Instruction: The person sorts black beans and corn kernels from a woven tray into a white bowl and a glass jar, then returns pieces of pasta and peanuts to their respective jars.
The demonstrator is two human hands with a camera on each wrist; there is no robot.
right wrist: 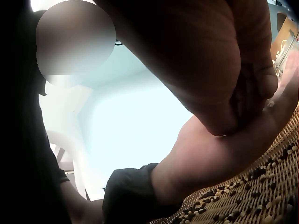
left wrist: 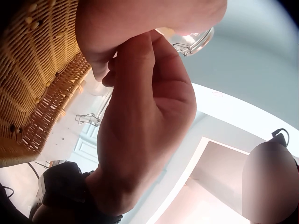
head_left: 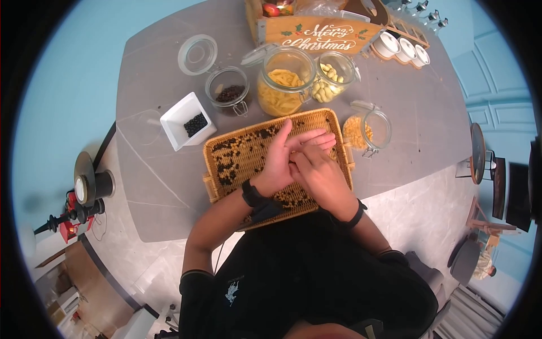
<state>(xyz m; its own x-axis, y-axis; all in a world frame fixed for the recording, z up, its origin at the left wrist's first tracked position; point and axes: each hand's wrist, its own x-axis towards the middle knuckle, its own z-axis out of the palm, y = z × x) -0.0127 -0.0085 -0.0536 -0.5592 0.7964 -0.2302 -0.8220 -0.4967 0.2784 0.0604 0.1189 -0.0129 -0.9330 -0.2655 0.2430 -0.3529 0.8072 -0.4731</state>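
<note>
My left hand (head_left: 276,164) is over a woven basket (head_left: 210,164), palm turned up, fingers extended and thumb raised. Bent over that palm, my right hand (head_left: 322,178) has its fingertips gathered against it. A tiny pale piece (right wrist: 271,103) shows by the right fingertips in the right wrist view; whether they pinch it I cannot tell. The left wrist view shows the right hand (left wrist: 145,107) from its thumb side, fingers bent. Across the basket floor lie scattered dark beans (head_left: 226,169) and pale kernels (right wrist: 268,176).
Left of the basket is a white square bowl (head_left: 172,121) with black beans. Behind stand open glass jars of dark beans (head_left: 230,93), pasta (head_left: 280,99) and pale nuts (head_left: 324,90). A jar of yellow kernels (head_left: 357,133) lies right. A wooden crate (head_left: 316,35) stands farther back.
</note>
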